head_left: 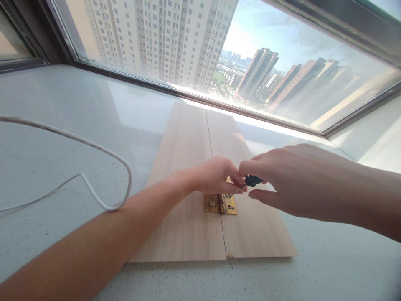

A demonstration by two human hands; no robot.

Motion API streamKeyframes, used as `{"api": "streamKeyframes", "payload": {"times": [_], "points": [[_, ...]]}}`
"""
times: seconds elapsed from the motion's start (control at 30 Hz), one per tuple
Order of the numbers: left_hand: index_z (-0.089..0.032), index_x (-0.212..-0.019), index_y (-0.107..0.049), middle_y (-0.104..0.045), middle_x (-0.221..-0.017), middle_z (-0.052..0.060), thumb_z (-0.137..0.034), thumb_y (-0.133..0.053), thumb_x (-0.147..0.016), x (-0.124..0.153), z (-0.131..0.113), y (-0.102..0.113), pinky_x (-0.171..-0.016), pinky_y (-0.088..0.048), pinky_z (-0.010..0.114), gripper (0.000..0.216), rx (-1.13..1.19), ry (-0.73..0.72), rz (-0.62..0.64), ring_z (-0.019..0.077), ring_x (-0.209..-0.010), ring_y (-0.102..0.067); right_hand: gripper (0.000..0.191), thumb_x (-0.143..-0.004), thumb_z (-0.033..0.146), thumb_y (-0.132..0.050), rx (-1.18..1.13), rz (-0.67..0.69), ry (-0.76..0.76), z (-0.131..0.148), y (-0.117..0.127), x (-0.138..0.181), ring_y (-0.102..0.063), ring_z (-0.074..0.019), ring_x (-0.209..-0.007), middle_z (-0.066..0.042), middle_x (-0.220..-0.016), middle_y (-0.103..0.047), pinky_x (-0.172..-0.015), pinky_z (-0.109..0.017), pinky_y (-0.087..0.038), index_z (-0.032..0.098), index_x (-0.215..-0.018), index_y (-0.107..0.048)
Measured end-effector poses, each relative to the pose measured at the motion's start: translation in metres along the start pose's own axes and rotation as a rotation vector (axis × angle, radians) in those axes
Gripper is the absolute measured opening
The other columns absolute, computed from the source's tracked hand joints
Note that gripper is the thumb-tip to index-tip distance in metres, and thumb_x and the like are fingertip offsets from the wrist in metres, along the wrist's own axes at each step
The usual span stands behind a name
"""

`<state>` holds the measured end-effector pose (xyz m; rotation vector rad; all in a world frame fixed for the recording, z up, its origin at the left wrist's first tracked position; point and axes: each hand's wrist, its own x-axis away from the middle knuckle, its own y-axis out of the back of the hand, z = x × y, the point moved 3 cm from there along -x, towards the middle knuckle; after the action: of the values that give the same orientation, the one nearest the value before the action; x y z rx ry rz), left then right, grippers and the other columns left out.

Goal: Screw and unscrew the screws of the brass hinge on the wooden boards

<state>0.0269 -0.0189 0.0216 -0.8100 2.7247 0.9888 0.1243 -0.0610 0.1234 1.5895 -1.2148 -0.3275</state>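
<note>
Two light wood-grain boards, a left board (184, 225) and a right board (253, 234), lie side by side with a thin seam between them. A worn brass-coloured hinge (213, 205) spans the seam, its upper part covered by my left hand. My right hand (282, 179) grips the black handle of a screwdriver (252, 180), which slants down and left toward the hinge's right leaf. With thumb and fingers closed, my left hand (217, 175) pinches the thin shaft close to the hinge. The screwdriver's tip and any screw under it cannot be made out clearly.
A white cable (125, 167) loops across the speckled pale sill (103, 125) at left, touching or passing just over my left forearm. Behind the boards runs a dark window frame (150, 81), with tall buildings outside. The right board's lower edge is chipped near the seam.
</note>
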Motion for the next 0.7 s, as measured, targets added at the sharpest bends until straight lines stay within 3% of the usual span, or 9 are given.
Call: {"api": "streamKeyframes", "payload": {"times": [0.1,0.33,0.5,0.7], "points": [[-0.015,-0.086,-0.070,-0.071,-0.087,0.003,-0.023,-0.060,-0.076,0.001,-0.001,0.001,-0.069,-0.044,0.023,0.016,0.005,0.020,0.003,0.0121,-0.076,-0.060,0.016,-0.079,0.031,-0.048,-0.013,0.011,0.009,0.000,-0.001,0.000,-0.050,-0.0156,-0.051,-0.001,-0.062,-0.060,-0.048,-0.027,-0.024,0.029,-0.077,-0.063],[-0.014,-0.078,-0.071,-0.071,-0.082,0.004,-0.026,-0.062,-0.075,0.001,0.000,0.001,-0.067,-0.044,0.024,0.015,0.076,0.034,-0.017,0.0123,-0.074,-0.060,0.033,-0.082,0.045,-0.044,0.020,0.052,-0.037,0.003,0.001,-0.003,-0.047,-0.0155,-0.047,-0.003,-0.056,-0.058,-0.047,-0.028,-0.024,0.026,-0.064,-0.063],[-0.015,-0.081,-0.071,-0.071,-0.082,0.004,-0.027,-0.061,-0.076,0.000,-0.001,0.000,-0.066,-0.043,0.024,0.016,0.061,0.020,-0.011,0.0118,-0.072,-0.059,0.017,-0.077,0.038,-0.050,-0.011,-0.021,-0.004,0.000,0.000,0.001,-0.048,-0.0151,-0.049,-0.001,-0.060,-0.060,-0.048,-0.027,-0.022,0.029,-0.073,-0.063],[-0.015,-0.072,-0.068,-0.065,-0.068,0.000,-0.021,-0.059,-0.068,0.005,-0.007,0.016,-0.055,-0.039,0.022,0.012,0.018,0.190,-0.044,0.0094,-0.060,-0.053,0.013,-0.077,0.028,-0.048,-0.042,0.002,0.005,0.002,-0.002,-0.001,-0.049,-0.0155,-0.051,-0.001,-0.060,-0.059,-0.048,-0.027,-0.024,0.027,-0.074,-0.061]]}}
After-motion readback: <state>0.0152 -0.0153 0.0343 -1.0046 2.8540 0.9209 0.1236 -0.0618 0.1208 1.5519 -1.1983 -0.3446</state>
